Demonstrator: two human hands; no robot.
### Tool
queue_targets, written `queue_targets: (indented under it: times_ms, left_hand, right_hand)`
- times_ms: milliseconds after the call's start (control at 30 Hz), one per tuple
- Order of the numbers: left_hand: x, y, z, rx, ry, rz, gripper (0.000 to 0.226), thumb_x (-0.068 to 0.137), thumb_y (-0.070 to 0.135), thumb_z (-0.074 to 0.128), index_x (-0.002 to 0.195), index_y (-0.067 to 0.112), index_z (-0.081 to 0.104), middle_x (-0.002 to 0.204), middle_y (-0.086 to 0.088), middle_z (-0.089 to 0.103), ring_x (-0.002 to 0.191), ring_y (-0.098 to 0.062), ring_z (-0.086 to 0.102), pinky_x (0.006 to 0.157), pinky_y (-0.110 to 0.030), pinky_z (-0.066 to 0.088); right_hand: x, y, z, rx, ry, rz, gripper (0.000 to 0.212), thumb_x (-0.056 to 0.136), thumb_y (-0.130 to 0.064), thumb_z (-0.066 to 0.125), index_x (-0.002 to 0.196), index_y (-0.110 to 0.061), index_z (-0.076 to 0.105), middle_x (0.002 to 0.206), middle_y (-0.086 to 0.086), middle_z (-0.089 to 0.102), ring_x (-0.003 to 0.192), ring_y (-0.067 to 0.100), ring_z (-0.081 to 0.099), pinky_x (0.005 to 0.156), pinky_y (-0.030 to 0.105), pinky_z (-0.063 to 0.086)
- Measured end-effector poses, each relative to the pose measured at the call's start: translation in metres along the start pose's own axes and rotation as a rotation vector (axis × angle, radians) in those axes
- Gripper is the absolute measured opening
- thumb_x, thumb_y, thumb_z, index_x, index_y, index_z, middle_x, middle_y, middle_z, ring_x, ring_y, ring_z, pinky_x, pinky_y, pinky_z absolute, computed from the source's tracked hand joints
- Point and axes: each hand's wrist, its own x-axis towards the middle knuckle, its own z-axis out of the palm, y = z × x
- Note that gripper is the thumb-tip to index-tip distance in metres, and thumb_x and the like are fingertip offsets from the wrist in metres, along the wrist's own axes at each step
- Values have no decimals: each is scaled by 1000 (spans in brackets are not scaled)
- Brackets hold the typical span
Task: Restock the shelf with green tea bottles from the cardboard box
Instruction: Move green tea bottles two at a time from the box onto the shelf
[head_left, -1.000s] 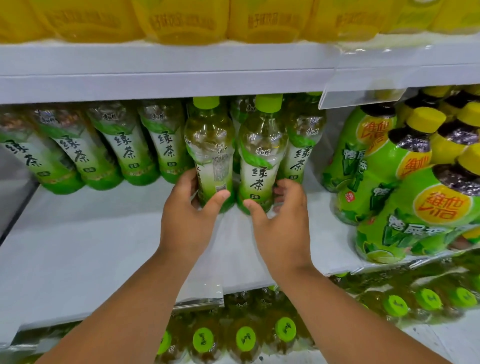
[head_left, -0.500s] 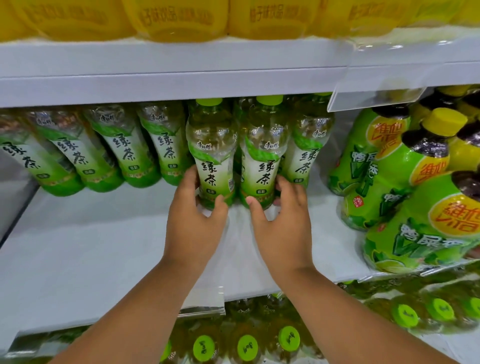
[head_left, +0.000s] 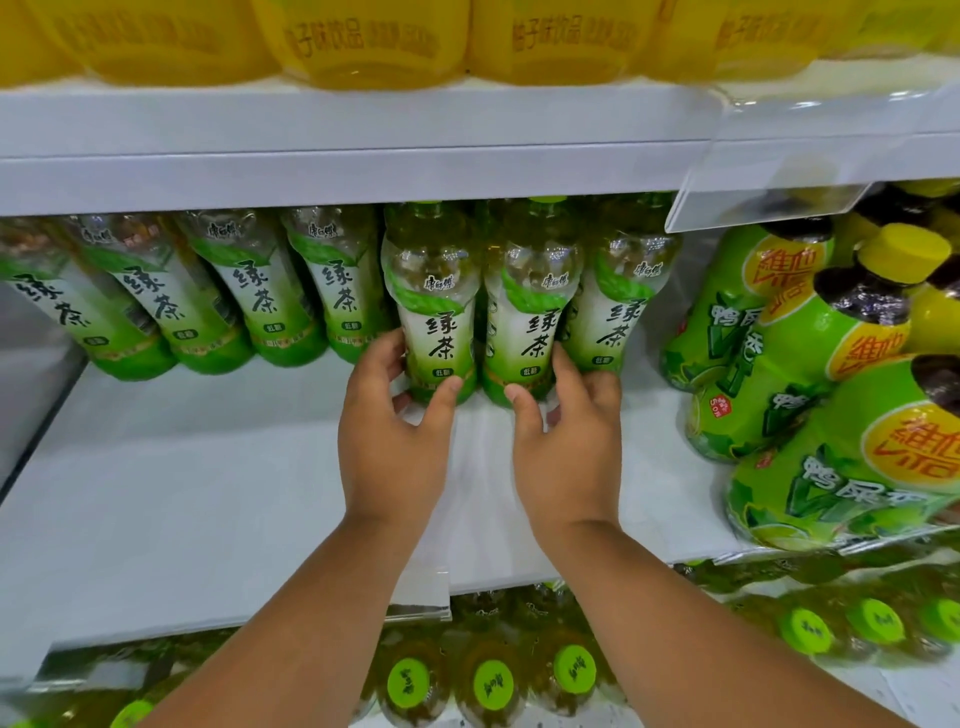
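Note:
Two green tea bottles stand upright side by side on the white middle shelf (head_left: 182, 493), in front of the back row. My left hand (head_left: 395, 431) grips the base of the left bottle (head_left: 436, 312), thumb across its front. My right hand (head_left: 566, 441) grips the base of the right bottle (head_left: 535, 317) the same way. A row of several more green tea bottles (head_left: 260, 291) lines the back of the shelf to the left, and one (head_left: 618, 306) stands just right of the held pair. The cardboard box is out of view.
Large green bottles with yellow caps (head_left: 810, 374) crowd the shelf's right side. Yellow drink bottles (head_left: 363, 41) fill the shelf above, its edge (head_left: 337, 176) low over the tea bottles' caps. A clear price holder (head_left: 769, 192) hangs there. Green-capped bottles (head_left: 493, 686) sit on the shelf below.
Both hands have pushed the two bottles farther back on the shelf, up against the back row. The left bottle's label now faces front.

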Motion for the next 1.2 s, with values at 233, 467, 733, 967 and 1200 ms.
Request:
queue_targets:
  times_ms: [233,467,733,967,1200]
  left_hand:
    - [1,-1,0,10,-1,-29,57,88,21,77,139,27,53,130,11,62,118,5,58,96,-32,57]
    - [3,-4,0,39,-16,-57,58,87,31,77,139,35,52,129,17,62,116,2,60,97,-32,56]
    - [-9,5,-13,50,-29,-213,67,89,34,75,149,33,46,147,14,50,129,-3,51,109,-28,45]
    - [-76,70,-82,93,-19,-455,75,84,45,78,149,39,40,149,17,43,126,-3,49,109,-37,46]
    - [-154,140,-154,93,10,-667,54,85,52,74,135,51,52,137,10,55,118,-9,59,82,-27,55]
  right_hand:
    - [2,7,10,-121,1,-40,61,97,-47,55,152,-23,44,124,10,53,110,31,61,89,48,56]
    - [2,10,9,-74,-4,-11,65,94,-55,52,152,-27,43,122,8,55,110,30,61,89,47,56]
    - [3,4,6,-20,-20,32,60,95,-40,67,150,-24,48,121,8,57,105,25,62,91,38,55]
    - [0,-5,-46,344,-287,341,43,92,-25,73,132,-14,59,124,8,62,111,15,61,90,11,48]
    - [-55,-73,-147,320,-618,365,50,94,-38,70,140,-27,54,142,-10,49,124,4,50,111,31,41]
